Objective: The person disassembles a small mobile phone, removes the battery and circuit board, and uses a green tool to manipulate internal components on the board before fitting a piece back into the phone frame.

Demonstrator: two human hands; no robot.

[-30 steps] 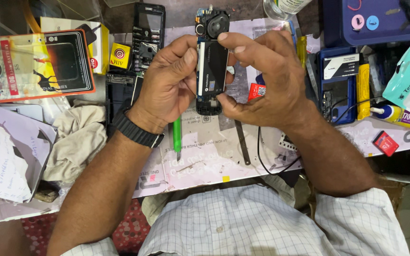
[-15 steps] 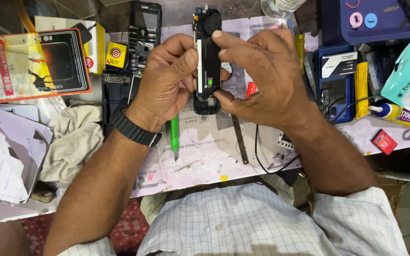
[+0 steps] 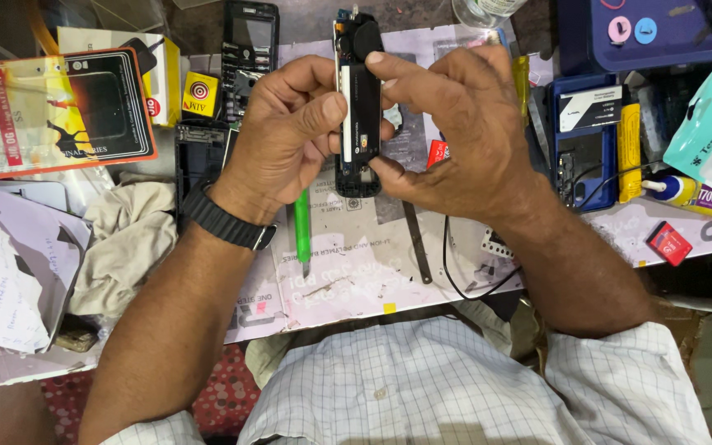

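Far left on the cluttered bench lies one glossy packet with an orange border, and below it one crumpled beige cloth. Next come two phone pieces flat on the bench: one black keypad phone near the far edge and one empty black phone shell just this side of it.

The left hand, with a black watch on its wrist, is curled about the left edge of the opened black phone, thumb pressed on its face. That phone is the only one held; it sits between the two hands, raised above the bench near the middle. Its long axis runs away from the person, the top end with exposed parts pointing to the far edge and the bottom end toward the chest.

Under the left hand lies one green screwdriver, also lengthwise.

The right hand closes on the phone's right side, forefinger across the upper part and thumb below.

Further right stand one blue tray, one yellow strip, and one small red card.
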